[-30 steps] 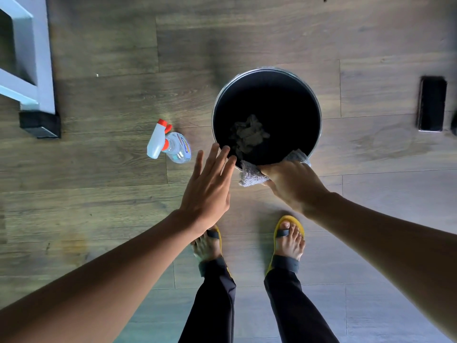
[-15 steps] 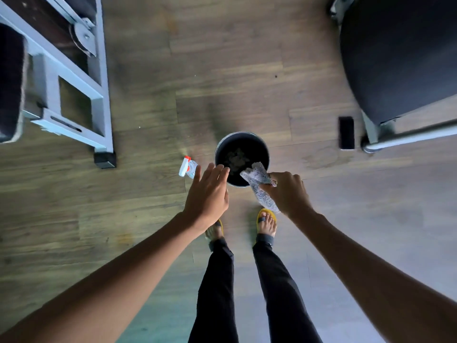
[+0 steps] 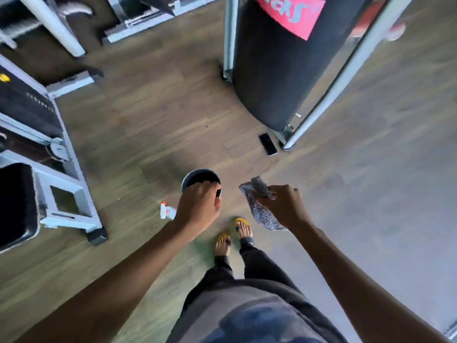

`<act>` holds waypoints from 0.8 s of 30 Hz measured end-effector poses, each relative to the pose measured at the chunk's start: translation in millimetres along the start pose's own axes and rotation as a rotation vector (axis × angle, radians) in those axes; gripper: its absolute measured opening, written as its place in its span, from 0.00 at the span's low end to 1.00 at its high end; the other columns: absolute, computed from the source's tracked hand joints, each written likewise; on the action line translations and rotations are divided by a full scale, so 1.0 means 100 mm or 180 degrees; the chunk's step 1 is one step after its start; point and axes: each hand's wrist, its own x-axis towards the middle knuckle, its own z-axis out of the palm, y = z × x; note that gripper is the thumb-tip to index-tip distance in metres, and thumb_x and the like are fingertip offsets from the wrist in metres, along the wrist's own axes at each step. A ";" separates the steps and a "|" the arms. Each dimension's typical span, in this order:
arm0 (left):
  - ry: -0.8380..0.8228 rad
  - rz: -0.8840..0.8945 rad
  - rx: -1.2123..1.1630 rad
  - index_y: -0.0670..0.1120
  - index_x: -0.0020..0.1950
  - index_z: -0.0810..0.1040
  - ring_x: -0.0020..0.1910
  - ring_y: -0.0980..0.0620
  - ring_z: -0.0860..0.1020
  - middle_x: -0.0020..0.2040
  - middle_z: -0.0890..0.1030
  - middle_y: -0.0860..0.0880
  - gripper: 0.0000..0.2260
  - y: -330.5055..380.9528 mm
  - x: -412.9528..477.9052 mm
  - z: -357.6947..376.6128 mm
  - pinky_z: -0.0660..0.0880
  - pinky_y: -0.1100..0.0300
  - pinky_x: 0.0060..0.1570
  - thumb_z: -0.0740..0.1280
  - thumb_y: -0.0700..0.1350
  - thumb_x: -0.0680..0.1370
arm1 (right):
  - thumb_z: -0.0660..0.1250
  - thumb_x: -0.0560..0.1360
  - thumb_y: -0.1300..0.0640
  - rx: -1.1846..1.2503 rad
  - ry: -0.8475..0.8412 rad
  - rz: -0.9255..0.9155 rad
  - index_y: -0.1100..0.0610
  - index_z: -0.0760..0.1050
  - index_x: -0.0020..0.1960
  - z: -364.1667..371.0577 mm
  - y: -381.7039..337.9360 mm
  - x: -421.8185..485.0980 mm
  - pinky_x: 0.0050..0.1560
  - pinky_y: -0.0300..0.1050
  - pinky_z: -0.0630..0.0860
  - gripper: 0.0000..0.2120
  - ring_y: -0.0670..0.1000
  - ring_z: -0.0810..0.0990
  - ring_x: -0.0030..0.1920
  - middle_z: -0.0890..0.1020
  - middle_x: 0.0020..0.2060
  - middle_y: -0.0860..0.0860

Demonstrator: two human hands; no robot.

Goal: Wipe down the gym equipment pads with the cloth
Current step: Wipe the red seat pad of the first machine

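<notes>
My right hand [image 3: 284, 206] grips a grey speckled cloth [image 3: 259, 206], which hangs from it above the floor, right of a round dark bucket [image 3: 197, 177]. My left hand [image 3: 197, 206] hovers over the bucket's near rim with fingers curled and nothing seen in them; it hides part of the bucket. A large black pad [image 3: 279, 70] with a red label stands in a white frame at the upper right. More black pads [image 3: 14, 201] on grey-framed equipment are at the left.
A white spray bottle [image 3: 167, 212] with a red trigger lies on the wood floor left of my left hand. A black phone [image 3: 267, 144] lies on the floor near the frame's foot [image 3: 286, 144]. My feet in yellow sandals [image 3: 243, 227] stand below the bucket.
I have stood up, so the floor and bucket look farther away and the equipment has come into view. My right hand lifted the cloth off the bucket rim and moved right. My left fingers curled.
</notes>
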 end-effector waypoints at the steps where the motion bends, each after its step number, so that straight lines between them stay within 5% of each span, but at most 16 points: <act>1: -0.0011 0.0131 -0.0008 0.42 0.50 0.83 0.40 0.40 0.82 0.43 0.84 0.43 0.08 0.09 0.03 -0.02 0.78 0.51 0.39 0.71 0.41 0.72 | 0.74 0.72 0.55 0.0048 0.0129 0.0093 0.62 0.76 0.35 -0.07 0.08 -0.11 0.35 0.54 0.68 0.13 0.48 0.65 0.37 0.75 0.29 0.61; 3: -0.0047 0.0388 -0.0074 0.43 0.51 0.82 0.44 0.40 0.82 0.47 0.84 0.44 0.08 0.29 0.13 -0.06 0.77 0.52 0.42 0.69 0.41 0.73 | 0.73 0.72 0.56 0.0114 0.0382 0.0341 0.60 0.73 0.32 -0.22 0.24 -0.30 0.34 0.51 0.62 0.14 0.54 0.58 0.40 0.68 0.27 0.57; 9: -0.0384 0.1140 -0.0051 0.46 0.51 0.81 0.47 0.40 0.81 0.48 0.84 0.45 0.08 1.21 0.50 0.00 0.78 0.49 0.47 0.71 0.41 0.73 | 0.71 0.73 0.57 0.0480 0.1095 0.1139 0.56 0.72 0.32 -0.71 0.82 -0.82 0.35 0.48 0.63 0.13 0.64 0.74 0.38 0.74 0.31 0.61; 14: -0.0611 0.1853 -0.0023 0.47 0.55 0.81 0.51 0.42 0.80 0.52 0.83 0.48 0.10 2.26 0.73 0.21 0.76 0.51 0.52 0.69 0.42 0.74 | 0.72 0.72 0.57 0.0780 0.1791 0.1651 0.54 0.62 0.27 -1.17 1.42 -1.21 0.29 0.46 0.61 0.22 0.58 0.65 0.33 0.67 0.25 0.54; 19: -0.0729 0.2471 0.0218 0.52 0.62 0.78 0.59 0.46 0.78 0.61 0.80 0.52 0.12 3.43 0.95 0.47 0.71 0.56 0.57 0.63 0.46 0.79 | 0.72 0.70 0.56 0.1095 0.2217 0.2080 0.57 0.63 0.29 -1.70 2.19 -1.46 0.30 0.47 0.61 0.20 0.55 0.61 0.34 0.65 0.26 0.53; 24: -0.0879 0.2573 0.0286 0.53 0.62 0.77 0.59 0.47 0.78 0.61 0.80 0.52 0.12 4.59 1.18 0.79 0.71 0.56 0.57 0.64 0.48 0.79 | 0.71 0.71 0.57 0.1270 0.2490 0.2204 0.57 0.62 0.27 -2.35 3.00 -1.54 0.27 0.43 0.60 0.21 0.52 0.59 0.31 0.63 0.23 0.51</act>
